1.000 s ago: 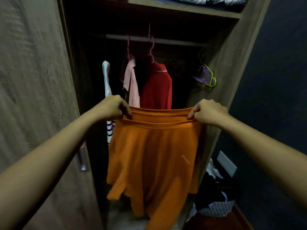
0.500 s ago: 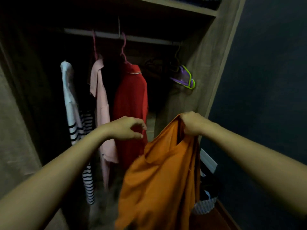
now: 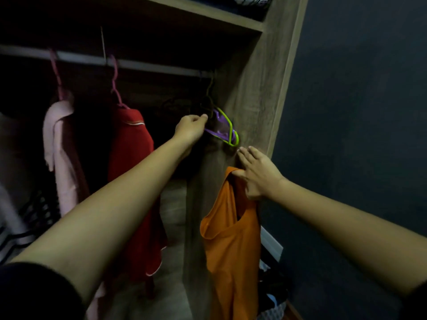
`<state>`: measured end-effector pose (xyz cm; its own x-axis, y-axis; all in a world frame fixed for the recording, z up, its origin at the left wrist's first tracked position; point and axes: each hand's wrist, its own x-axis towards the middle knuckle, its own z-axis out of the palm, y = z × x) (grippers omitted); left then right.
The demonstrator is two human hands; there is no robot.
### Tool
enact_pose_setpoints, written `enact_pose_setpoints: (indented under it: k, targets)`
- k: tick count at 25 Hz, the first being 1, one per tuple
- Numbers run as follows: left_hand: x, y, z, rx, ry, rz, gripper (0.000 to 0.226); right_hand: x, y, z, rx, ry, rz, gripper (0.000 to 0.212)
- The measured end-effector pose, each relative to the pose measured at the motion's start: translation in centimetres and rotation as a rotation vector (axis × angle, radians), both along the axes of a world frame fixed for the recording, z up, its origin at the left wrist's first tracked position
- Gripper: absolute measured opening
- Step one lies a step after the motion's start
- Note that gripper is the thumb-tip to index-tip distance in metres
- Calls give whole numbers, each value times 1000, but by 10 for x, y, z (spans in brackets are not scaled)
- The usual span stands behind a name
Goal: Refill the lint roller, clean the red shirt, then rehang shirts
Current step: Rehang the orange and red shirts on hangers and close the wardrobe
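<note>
An orange shirt [image 3: 231, 245] hangs down in front of the wardrobe's right side panel, pinched at its top by the thumb of my right hand [image 3: 258, 174], whose fingers are spread. My left hand [image 3: 190, 129] reaches into the wardrobe and closes on the empty purple and green hangers [image 3: 225, 129] hanging at the right end of the rail [image 3: 147, 65]. The red shirt [image 3: 131, 181] hangs on a pink hanger in the middle of the rail. No lint roller is in view.
A pink garment [image 3: 60, 153] hangs left of the red shirt, and a striped one [image 3: 20, 227] is at the far left. A shelf [image 3: 208, 12] runs above the rail. A dark wall [image 3: 360, 135] stands right; a pile of clothes [image 3: 275, 294] lies on the floor.
My left hand let go of the orange shirt and moved up right to the empty hangers. The right hand now holds the shirt alone and has risen. The view has swung right.
</note>
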<state>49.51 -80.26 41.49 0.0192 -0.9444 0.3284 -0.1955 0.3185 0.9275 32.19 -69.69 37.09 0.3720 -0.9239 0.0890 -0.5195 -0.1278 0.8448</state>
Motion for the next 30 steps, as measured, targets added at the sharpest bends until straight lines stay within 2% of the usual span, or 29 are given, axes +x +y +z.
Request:
enact_pose_setpoints:
  k: [2, 3, 7, 9, 11, 15, 22, 27, 30]
  targets:
    - [-21, -22, 5, 35, 21, 5, 62, -3, 0, -3, -16, 8, 33, 64]
    - [-32, -29, 6, 47, 40, 1, 65, -4, -1, -4, -22, 6, 40, 64]
    - [-64, -56, 6, 84, 163, -33, 60, -4, -3, -8, -42, 19, 41, 63]
    - [-70, -51, 12, 94, 277, -62, 47, -5, -4, -9, -40, 22, 46, 62]
    - [-73, -45, 20, 110, 349, -89, 17, -5, -5, -9, -40, 16, 55, 62]
    - [-66, -54, 26, 144, 278, -124, 31, -6, -7, -12, -52, 7, 75, 62]
    - [-55, -64, 25, 145, 209, -54, 40, -7, -9, -12, -55, -13, 89, 63]
    - [-50, -65, 39, 60, 60, 93, 43, -7, -8, -12, -38, -30, 94, 63]
    - [-47, -69, 38, 78, -34, 125, 44, -6, -6, -11, -34, -30, 92, 63]
